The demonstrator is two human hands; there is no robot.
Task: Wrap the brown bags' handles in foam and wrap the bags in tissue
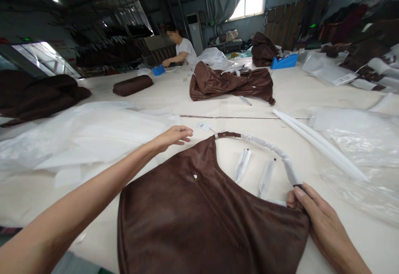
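A dark brown leather bag [187,211] with a slanted zipper lies on the cream-covered table [168,106]. Its strap [274,147], mostly wrapped in white film, arcs to the right. My right hand [314,211] grips the strap's lower right end where it meets the bag. Above the bag's upper left edge, my left hand [176,137] hovers with fingers apart, holding nothing, near a white tag [204,126]. Two wrapped strips [242,165] lie inside the strap's loop.
Further back are another brown bag [230,83], a brown roll [133,85] and a blue holder [284,61]. White sheets [93,137] cover the left; a white roll [321,145] and clear plastic [358,137] lie right. A person [185,50] works at the far side.
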